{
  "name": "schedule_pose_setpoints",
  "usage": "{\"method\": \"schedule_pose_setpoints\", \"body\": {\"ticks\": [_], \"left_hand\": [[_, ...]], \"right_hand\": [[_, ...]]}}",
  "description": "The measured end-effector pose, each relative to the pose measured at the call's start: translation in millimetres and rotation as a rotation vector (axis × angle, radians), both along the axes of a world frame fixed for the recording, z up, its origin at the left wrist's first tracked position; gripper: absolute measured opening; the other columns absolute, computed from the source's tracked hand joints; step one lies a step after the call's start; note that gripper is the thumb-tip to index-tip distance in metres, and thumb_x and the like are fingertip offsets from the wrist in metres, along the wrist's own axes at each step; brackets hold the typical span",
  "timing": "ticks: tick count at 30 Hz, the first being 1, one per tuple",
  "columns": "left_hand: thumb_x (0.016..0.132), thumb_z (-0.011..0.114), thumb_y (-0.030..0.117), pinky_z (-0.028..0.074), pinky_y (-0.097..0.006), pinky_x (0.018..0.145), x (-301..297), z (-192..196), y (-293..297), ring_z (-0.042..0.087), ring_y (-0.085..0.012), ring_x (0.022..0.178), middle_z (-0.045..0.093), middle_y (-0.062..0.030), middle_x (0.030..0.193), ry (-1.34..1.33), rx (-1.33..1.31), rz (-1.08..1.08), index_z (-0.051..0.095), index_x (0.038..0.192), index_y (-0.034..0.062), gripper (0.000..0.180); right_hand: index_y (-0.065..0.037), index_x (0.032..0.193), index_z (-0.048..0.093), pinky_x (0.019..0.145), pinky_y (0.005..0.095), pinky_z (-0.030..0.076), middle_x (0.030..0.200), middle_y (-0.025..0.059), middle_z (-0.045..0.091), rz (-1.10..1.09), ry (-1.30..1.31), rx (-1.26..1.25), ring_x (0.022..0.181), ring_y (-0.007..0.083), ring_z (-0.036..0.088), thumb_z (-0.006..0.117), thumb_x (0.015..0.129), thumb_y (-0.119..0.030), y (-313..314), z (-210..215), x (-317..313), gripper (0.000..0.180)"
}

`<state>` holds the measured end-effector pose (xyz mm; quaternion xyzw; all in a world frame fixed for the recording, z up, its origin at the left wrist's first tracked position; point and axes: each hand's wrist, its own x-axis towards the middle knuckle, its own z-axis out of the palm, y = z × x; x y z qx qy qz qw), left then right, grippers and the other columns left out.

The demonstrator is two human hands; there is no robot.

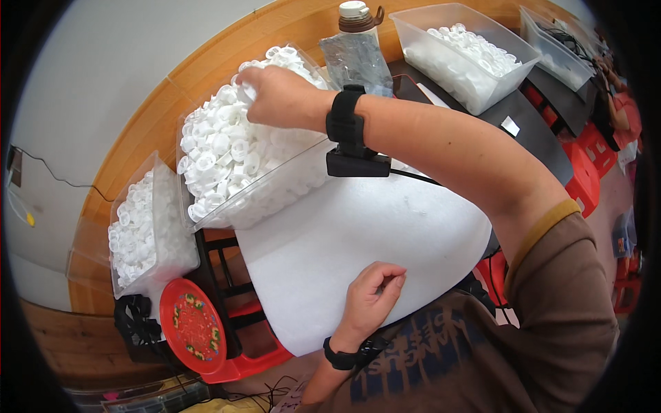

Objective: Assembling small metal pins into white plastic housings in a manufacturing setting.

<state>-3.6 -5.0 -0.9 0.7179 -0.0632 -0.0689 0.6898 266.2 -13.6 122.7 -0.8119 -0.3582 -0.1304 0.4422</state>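
Observation:
My right hand reaches across into a large clear bin heaped with small white plastic parts, many of them ring-shaped. Its fingers are bent, and a white plastic part shows between thumb and fingertips. Close to my body, my left hand is loosely closed over the white sheet that covers the work surface. Its curled fingers and thumb hide whatever may be inside. Both wrists wear black straps, with a dark box on the right one.
A smaller bin of white parts stands at left, above a red patterned plate. Behind are a bottle, a silvery bag and another bin. Red stools and another person are at far right.

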Motion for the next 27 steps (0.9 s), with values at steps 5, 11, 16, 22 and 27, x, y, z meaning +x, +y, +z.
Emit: {"method": "schedule_pose_setpoints", "body": {"ticks": [5, 11, 16, 22, 27], "left_hand": [[0.087, 0.056, 0.000, 0.045, -0.020, 0.063, 4, 1, -2, 0.055, -0.0068, 0.075, 0.059, -0.0033, 0.089, -0.018, -0.003, -0.010, 0.060, 0.095, -0.0007, 0.009], [0.087, 0.056, -0.001, 0.045, -0.019, 0.062, 3, -1, 2, 0.054, -0.0067, 0.074, 0.059, -0.0041, 0.089, -0.029, 0.020, 0.002, 0.060, 0.096, -0.0010, 0.010], [0.087, 0.055, -0.001, 0.045, -0.019, 0.062, 3, 0, 1, 0.054, -0.0064, 0.073, 0.059, -0.0051, 0.090, -0.022, 0.011, -0.003, 0.059, 0.097, -0.0014, 0.011], [0.087, 0.055, 0.000, 0.046, -0.019, 0.061, 3, -3, 1, 0.054, -0.0069, 0.072, 0.059, -0.0056, 0.090, 0.004, 0.025, 0.003, 0.059, 0.098, -0.0006, 0.011], [0.086, 0.060, 0.003, 0.044, -0.022, 0.064, 2, 1, -2, 0.054, -0.0096, 0.072, 0.059, -0.0048, 0.084, 0.072, -0.040, 0.064, 0.060, 0.093, -0.0006, 0.008]], "right_hand": [[-0.002, 0.117, 0.054, 0.069, 0.0315, 0.051, 0.091, 0.0169, 0.064, -0.034, 0.006, 0.088, 0.080, 0.0225, 0.065, 0.065, 0.071, -0.012, -38, 29, 3, 0.048], [0.001, 0.114, 0.056, 0.063, 0.0278, 0.050, 0.086, 0.0156, 0.064, -0.029, 0.067, 0.098, 0.074, 0.0181, 0.063, 0.064, 0.070, -0.012, -114, 35, -15, 0.046], [-0.010, 0.122, 0.051, 0.065, 0.0263, 0.051, 0.100, 0.0133, 0.062, -0.143, 0.288, -0.131, 0.078, 0.0154, 0.062, 0.062, 0.077, -0.012, -143, 10, -35, 0.047], [-0.005, 0.130, 0.046, 0.088, 0.0325, 0.046, 0.110, 0.0196, 0.058, -0.107, 0.272, -0.297, 0.102, 0.0273, 0.057, 0.068, 0.075, -0.017, -140, -37, -23, 0.061], [0.001, 0.126, 0.050, 0.095, 0.0334, 0.043, 0.120, 0.0206, 0.056, -0.089, 0.135, -0.461, 0.111, 0.0289, 0.054, 0.068, 0.076, -0.022, -138, -27, -24, 0.058]]}}
